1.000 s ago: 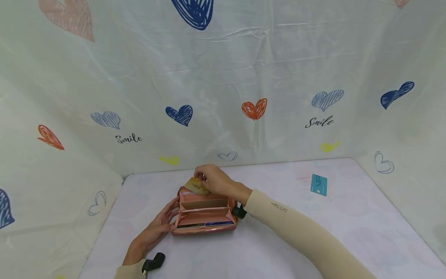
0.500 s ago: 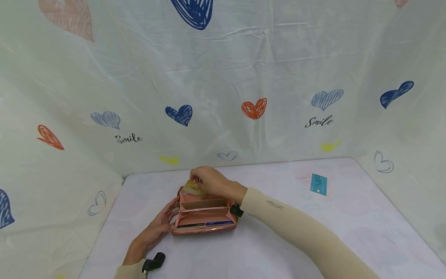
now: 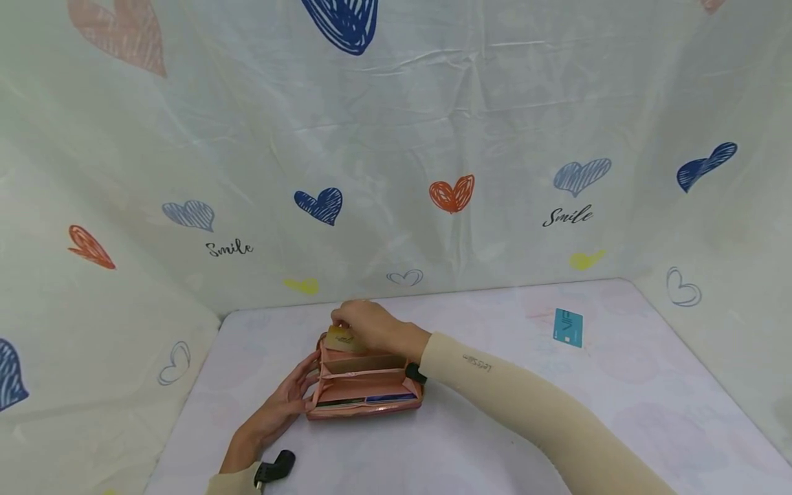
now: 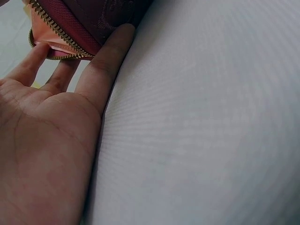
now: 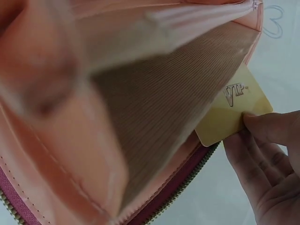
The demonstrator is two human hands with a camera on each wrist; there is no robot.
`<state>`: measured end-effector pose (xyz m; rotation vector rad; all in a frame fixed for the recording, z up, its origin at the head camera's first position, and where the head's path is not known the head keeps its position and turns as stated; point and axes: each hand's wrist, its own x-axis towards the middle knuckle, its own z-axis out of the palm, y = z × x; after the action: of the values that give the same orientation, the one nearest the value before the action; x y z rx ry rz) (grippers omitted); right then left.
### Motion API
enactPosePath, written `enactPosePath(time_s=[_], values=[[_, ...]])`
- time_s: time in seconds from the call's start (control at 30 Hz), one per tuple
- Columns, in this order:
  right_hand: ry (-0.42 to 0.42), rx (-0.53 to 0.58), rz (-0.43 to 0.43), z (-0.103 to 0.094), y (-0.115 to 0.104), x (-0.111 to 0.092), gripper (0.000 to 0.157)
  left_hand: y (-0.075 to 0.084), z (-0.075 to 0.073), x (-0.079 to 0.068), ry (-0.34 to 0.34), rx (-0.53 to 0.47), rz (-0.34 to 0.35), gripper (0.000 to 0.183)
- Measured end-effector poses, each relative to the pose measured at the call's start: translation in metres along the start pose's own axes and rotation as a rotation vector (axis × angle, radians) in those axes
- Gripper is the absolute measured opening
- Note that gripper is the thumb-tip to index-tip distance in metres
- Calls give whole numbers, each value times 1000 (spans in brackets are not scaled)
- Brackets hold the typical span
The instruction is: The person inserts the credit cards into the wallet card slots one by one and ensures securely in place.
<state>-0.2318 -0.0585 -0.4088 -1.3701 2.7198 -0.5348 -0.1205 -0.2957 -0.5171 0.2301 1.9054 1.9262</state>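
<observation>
A pink zip wallet [image 3: 365, 389] stands open on the table, its several compartments facing up. My left hand [image 3: 278, 409] holds it at the left side, thumb on the outer front cover [image 4: 110, 14] and other fingers along the zip edge [image 4: 58, 30]. My right hand [image 3: 374, 326] reaches over the back of the wallet and pinches a gold VIP card [image 5: 236, 105] between thumb and fingers. In the right wrist view, the card's inner edge is hidden behind the brown ribbed divider [image 5: 168, 79], in the rear compartment.
Dark and blue cards [image 3: 390, 397] show in the wallet's front slots. A teal VIP card [image 3: 567, 328] lies alone at the right rear of the white table [image 3: 495, 440]. A heart-printed sheet [image 3: 383, 137] rises behind the table's back edge.
My right hand has moved slightly left and down, lowering the gold card further into the wallet's rear and levelling its tilt. The left hand and wallet have hardly moved.
</observation>
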Motion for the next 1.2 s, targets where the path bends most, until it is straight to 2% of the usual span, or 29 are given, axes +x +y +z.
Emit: enactPosePath(time_s=[0.17,0.3,0.43,0.7,1.0,1.2], values=[[-18,-35,0,0,-1,0,23,1,2,-1,5,-1,-2,99],[-35,-83,-32,0,-4,2,20,1,2,-1,6,-1,-8,99],[-52,-125,-58,0,-8,3,24,1,1,-1,1,-2,-6,99],[-72,-132,-80,0,-9,5,27,0,1,-2,9,-7,-11,100],[1,-134,-60,7,-11,2,19,-2,1,-2,1,-3,-5,98],[-33,-126,-69,7,-8,6,19,-1,-1,-1,-14,5,17,98]])
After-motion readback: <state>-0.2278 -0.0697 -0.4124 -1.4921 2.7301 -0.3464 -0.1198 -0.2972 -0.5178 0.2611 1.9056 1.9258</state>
